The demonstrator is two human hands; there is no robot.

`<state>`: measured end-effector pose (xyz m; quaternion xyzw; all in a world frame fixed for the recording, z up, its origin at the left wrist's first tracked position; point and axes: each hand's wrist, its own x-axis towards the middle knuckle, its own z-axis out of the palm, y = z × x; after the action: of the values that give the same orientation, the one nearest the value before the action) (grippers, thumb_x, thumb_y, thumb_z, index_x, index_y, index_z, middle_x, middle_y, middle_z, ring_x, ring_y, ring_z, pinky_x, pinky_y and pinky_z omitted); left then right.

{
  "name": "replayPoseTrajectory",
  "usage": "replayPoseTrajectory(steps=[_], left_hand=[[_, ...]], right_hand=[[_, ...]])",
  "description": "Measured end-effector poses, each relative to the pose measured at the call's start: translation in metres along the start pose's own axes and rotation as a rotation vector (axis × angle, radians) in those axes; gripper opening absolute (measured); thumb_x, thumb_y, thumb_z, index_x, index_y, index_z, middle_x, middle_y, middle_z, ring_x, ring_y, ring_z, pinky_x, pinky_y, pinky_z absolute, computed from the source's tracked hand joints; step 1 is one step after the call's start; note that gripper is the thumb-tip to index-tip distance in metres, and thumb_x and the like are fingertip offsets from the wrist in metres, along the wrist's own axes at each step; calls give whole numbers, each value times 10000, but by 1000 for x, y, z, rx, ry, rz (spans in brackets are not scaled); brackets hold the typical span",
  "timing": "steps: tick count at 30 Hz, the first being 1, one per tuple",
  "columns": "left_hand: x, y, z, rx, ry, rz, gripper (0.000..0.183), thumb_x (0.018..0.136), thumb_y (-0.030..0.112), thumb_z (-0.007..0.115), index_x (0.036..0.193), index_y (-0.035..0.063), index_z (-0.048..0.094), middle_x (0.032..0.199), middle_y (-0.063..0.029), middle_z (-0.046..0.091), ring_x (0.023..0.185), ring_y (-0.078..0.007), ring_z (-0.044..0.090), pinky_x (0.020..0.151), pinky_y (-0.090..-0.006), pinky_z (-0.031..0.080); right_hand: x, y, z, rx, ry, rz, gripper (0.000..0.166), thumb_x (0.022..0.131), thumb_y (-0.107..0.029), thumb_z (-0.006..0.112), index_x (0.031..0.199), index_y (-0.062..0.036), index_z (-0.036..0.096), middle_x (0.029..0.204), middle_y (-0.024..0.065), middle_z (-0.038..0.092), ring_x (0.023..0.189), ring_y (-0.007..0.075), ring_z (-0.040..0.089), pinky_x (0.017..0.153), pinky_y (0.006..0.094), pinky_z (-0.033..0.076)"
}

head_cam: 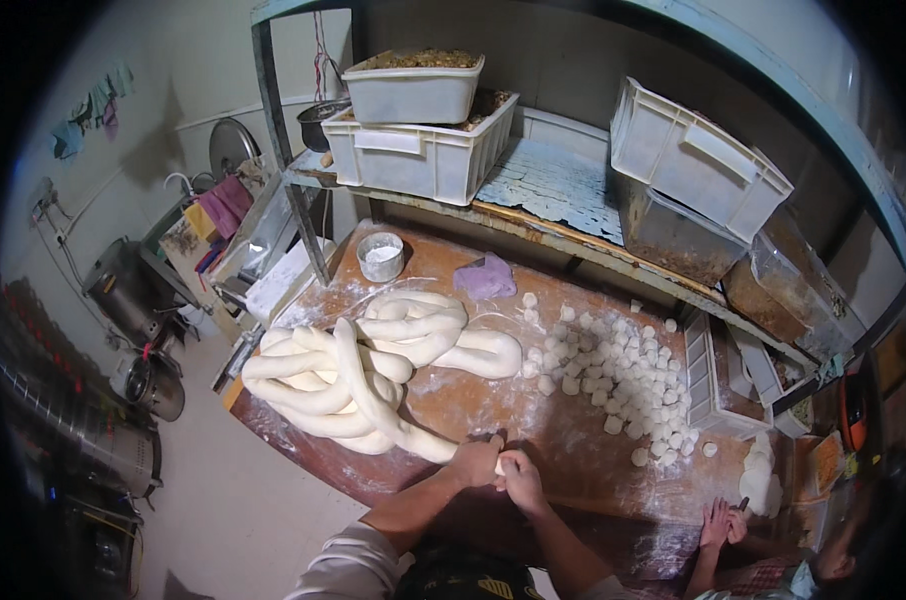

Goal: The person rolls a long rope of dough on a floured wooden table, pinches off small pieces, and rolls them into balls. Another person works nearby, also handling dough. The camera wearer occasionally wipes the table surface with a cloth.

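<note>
My left hand is closed around the end of a long, thick dough rope. At the tip of that rope my right hand pinches a small piece of dough between thumb and fingers. The rope runs back to a large coiled heap of dough at the left of the floured wooden table. Behind it lies a second coil of dough. To the right of my hands, many small dough pieces lie scattered in flour.
A metal tin of flour and a purple cloth lie toward the back. A blue shelf with white plastic crates overhangs the table. At right, a co-worker's hands work beside flat dough rounds.
</note>
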<state>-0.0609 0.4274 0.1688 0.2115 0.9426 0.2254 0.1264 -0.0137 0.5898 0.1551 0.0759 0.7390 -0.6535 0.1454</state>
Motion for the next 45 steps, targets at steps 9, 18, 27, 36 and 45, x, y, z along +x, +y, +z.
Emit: replayPoseTrajectory(steps=[9, 18, 27, 36, 45], left_hand=[[-17, 31, 35, 188, 163, -65, 392, 967, 276, 565, 1289, 101, 702, 1157, -108, 760, 1204, -295, 692, 1133, -583, 397], [-3, 21, -39, -353, 219, -34, 336, 882, 244, 680, 1163, 68, 736, 1278, -212, 701, 1268, -401, 638, 1050, -531, 480], [16, -295, -220, 420, 640, -899, 503, 909, 301, 676, 1337, 35, 667, 1404, -244, 632, 1325, -405, 572, 1149, -498, 423], [40, -267, -191, 4, 543, -592, 481, 871, 70, 649, 1350, 48, 689, 1321, -222, 702, 1233, -398, 655, 1073, -475, 503], [-112, -158, -110, -207, 698, -329, 537, 791, -102, 699, 1314, 20, 701, 1502, -233, 537, 1387, -394, 563, 1150, -415, 484]], right_hand=[[21, 45, -10, -296, 136, -97, 321, 1068, -300, 608, 1009, -16, 745, 888, 146, 731, 820, 246, 724, 693, 369, 591], [56, -68, -48, -273, 81, -318, 395, 985, -268, 707, 1255, 9, 626, 1137, 201, 706, 1002, 357, 702, 975, 457, 562], [7, -12, 52, -924, -39, -477, 830, 822, -284, 870, 1542, -61, 523, 1503, 173, 561, 1409, 401, 508, 1229, 550, 352], [-16, 7, 46, -1085, -58, -437, 496, 797, -298, 867, 1211, -109, 668, 1147, 115, 689, 1127, 347, 669, 962, 514, 518], [-82, 50, -180, -832, 146, 76, 485, 879, -407, 814, 1141, -12, 711, 1119, 248, 724, 1032, 434, 718, 907, 524, 584]])
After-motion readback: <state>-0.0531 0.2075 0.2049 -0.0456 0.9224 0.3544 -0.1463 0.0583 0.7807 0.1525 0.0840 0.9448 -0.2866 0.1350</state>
